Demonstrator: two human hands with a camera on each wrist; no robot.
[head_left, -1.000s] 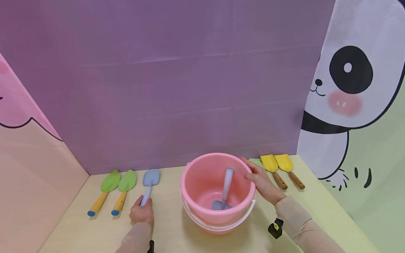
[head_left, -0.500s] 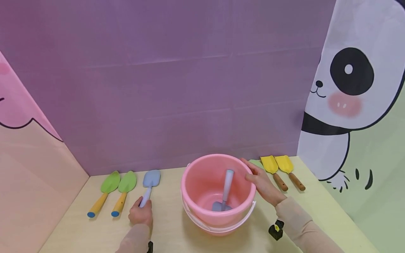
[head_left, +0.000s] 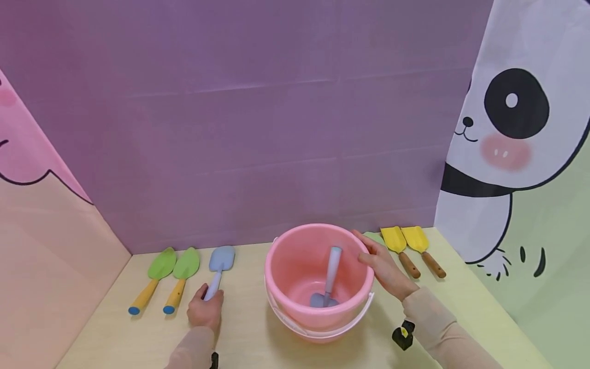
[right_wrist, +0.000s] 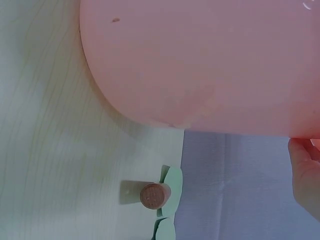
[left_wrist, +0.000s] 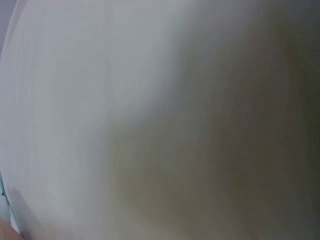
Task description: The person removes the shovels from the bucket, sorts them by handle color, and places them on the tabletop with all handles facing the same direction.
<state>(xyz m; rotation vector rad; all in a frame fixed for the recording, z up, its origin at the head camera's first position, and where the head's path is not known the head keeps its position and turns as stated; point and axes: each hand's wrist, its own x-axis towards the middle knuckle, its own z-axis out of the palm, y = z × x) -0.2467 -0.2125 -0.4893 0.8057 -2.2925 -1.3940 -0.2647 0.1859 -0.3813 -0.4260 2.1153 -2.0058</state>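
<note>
In the head view my left hand (head_left: pixel 205 310) grips the pale handle of a light blue toy shovel (head_left: pixel 222 258), which lies blade-away on the table. A pink bucket (head_left: pixel 318 320) with a white carrying handle stands right of centre. My right hand (head_left: pixel 386 269) holds its right rim, the thumb over the inside and the fingers along the outer wall. Inside the bucket leans a second blue shovel (head_left: pixel 332 271), blade down. The right wrist view shows the bucket's side (right_wrist: pixel 200 70) and part of my right hand (right_wrist: pixel 306 175). Mostly blurred table fills the left wrist view.
Two green shovels (head_left: pixel 161 265) with yellow handles lie left on the table (head_left: pixel 249 297). Two yellow shovels (head_left: pixel 394 240) with wooden handles lie right of the bucket; a green blade (head_left: pixel 374 237) peeks out behind my right hand. A purple backdrop (head_left: pixel 276 154) rises behind.
</note>
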